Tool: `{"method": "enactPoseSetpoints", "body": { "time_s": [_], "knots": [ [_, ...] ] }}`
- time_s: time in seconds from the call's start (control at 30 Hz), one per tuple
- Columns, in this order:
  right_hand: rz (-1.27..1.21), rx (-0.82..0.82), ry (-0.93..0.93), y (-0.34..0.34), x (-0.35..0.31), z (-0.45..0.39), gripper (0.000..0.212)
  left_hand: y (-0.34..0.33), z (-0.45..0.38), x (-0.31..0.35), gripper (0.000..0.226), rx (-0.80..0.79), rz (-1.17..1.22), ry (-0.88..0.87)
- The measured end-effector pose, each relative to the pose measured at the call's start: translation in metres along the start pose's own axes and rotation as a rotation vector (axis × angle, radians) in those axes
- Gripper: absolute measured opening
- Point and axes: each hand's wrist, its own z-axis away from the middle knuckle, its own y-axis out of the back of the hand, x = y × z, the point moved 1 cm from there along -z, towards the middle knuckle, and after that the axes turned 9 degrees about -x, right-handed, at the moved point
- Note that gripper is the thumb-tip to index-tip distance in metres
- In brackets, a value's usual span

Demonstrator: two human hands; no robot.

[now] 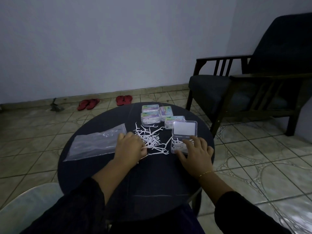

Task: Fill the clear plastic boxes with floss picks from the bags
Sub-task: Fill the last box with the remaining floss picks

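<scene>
While half-filled, open box (179, 146) under hands (196, 152).

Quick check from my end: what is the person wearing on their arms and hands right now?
Both arms wear dark, loose sleeves pushed back from the wrists. The left hand is bare, with no jewellery visible. The right hand is bare too, with a thin gold chain bracelet at its wrist.

Dim room; pale wall (118, 39); tiled floor (253, 157); dark armchair (253, 85).
</scene>
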Motion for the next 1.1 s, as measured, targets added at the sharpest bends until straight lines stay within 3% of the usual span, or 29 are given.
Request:
{"method": "enactPoseSetpoints", "body": {
  "time_s": [0.4,0.6,0.73,0.9,1.03,1.1],
  "knots": [
    [-0.135,0.034,-0.041,0.0,0.005,-0.003,0.05,0.035,-0.039,0.012,0.017,0.118,-0.177,-0.187],
    [-0.155,0.04,-0.042,0.001,0.006,-0.003,0.049,0.032,-0.042,0.007,0.014,0.064,-0.242,-0.223],
    [-0.172,0.039,-0.054,0.003,0.005,-0.002,0.049,0.019,-0.044,0.013,0.008,0.179,-0.125,-0.264],
    [-0.226,0.059,-0.057,0.003,0.006,-0.002,0.043,0.013,-0.045,0.046,0.022,0.266,-0.029,-0.348],
    [-0.392,0.126,-0.121,0.003,0.005,-0.002,0.064,-0.002,-0.047,0.069,0.038,0.178,-0.031,-0.366],
    [-0.433,0.128,-0.147,0.004,0.005,-0.003,0.074,-0.007,-0.048,0.077,0.033,0.149,-0.005,-0.386]
  ]
}}
